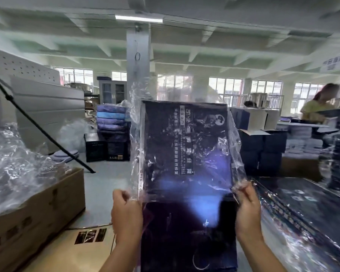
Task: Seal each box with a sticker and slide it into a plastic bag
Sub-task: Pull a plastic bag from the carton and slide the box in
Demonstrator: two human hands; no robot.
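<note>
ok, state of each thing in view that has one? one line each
dark blue printed box: held upright, upper part inside bag, lower part bare
clear plastic bag: drawn over box top, mouth open at hands
left hand: pinches bag's left edge
right hand: pinches bag's right edge
brown cardboard carton: open, clear plastic heaped in it

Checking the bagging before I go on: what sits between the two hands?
Head view: the dark box fills the gap, its upper part inside the plastic bag, whose open edge the left hand and right hand each pinch.
</note>
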